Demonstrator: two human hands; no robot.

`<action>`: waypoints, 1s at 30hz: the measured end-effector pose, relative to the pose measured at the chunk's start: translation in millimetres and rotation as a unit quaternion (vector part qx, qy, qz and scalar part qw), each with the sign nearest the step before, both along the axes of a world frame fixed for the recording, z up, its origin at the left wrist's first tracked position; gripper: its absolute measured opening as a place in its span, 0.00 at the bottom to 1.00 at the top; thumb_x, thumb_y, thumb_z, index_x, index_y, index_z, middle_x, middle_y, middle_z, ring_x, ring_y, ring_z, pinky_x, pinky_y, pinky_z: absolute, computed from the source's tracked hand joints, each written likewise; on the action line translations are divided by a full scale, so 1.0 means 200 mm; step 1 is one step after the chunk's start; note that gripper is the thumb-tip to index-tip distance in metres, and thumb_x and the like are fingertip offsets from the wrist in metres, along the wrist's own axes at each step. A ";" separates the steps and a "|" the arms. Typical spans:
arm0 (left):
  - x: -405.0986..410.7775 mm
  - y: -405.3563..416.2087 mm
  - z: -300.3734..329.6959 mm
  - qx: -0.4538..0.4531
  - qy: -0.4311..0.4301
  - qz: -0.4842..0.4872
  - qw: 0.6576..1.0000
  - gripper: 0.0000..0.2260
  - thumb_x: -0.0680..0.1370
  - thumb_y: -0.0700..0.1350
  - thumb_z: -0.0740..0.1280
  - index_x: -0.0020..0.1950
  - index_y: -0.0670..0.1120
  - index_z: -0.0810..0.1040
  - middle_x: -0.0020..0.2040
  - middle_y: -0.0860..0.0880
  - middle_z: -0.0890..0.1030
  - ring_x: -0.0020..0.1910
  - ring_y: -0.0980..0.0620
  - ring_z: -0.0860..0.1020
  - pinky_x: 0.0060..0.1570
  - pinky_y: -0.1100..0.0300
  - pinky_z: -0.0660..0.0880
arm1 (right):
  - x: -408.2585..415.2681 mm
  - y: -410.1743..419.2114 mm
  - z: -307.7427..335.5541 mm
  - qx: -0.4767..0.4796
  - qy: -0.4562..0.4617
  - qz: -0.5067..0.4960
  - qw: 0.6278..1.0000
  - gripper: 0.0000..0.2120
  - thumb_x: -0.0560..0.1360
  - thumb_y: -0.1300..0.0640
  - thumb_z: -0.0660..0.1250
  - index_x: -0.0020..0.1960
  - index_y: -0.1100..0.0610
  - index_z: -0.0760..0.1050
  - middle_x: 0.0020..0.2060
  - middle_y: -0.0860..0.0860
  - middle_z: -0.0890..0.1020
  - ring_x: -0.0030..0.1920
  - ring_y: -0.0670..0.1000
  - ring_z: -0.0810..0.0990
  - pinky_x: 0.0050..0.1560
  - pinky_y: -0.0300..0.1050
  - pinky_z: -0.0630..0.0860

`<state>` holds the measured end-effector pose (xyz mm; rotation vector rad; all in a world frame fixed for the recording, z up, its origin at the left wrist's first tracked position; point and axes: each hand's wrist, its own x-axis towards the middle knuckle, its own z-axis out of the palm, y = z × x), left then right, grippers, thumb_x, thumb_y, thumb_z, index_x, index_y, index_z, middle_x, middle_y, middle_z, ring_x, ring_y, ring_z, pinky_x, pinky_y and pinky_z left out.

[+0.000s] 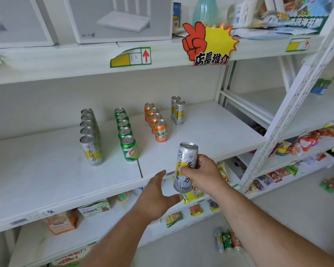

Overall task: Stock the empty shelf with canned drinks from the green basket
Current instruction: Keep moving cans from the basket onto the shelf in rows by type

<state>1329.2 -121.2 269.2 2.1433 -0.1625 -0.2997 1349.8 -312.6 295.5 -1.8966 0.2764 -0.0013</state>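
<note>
Gripping a tall silver-and-yellow can [185, 167] around its middle, the right hand [204, 175] holds it upright in the air just off the front edge of the white shelf [210, 128], toward the right part of that edge. The left hand [158, 195] hangs just below and to the left of the can with its fingers relaxed and spread, grasping nothing.

On the shelf four rows run from the back wall toward the front edge: a row of silver-and-yellow cans [90, 135] nearest the left, then a row of green cans [126, 132], a row of orange cans [156, 122], and a short pair of silver cans [178, 110] near the back, to the right of the orange ones.

On the floor below, three more cans [228, 240] lie side by side.
</note>
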 end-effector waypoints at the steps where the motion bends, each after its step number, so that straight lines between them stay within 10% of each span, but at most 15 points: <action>1: 0.03 -0.03 0.00 -0.001 0.001 0.005 1.000 0.48 0.66 0.64 0.77 0.80 0.56 0.57 0.77 0.54 0.65 0.74 0.56 0.64 0.72 0.53 0.66 | 0.04 -0.04 -0.01 0.006 0.000 0.006 1.000 0.21 0.61 0.44 0.76 0.51 0.50 0.82 0.44 0.46 0.88 0.46 0.46 0.87 0.51 0.55 0.85; 30: 0.70 -0.44 -0.13 0.033 0.014 0.084 0.996 0.45 0.70 0.62 0.75 0.80 0.56 0.55 0.78 0.56 0.62 0.75 0.56 0.63 0.71 0.54 0.67 | 0.97 -0.46 -0.20 -0.020 0.030 0.064 0.997 0.29 0.55 0.42 0.76 0.56 0.48 0.81 0.48 0.44 0.87 0.50 0.46 0.86 0.55 0.53 0.84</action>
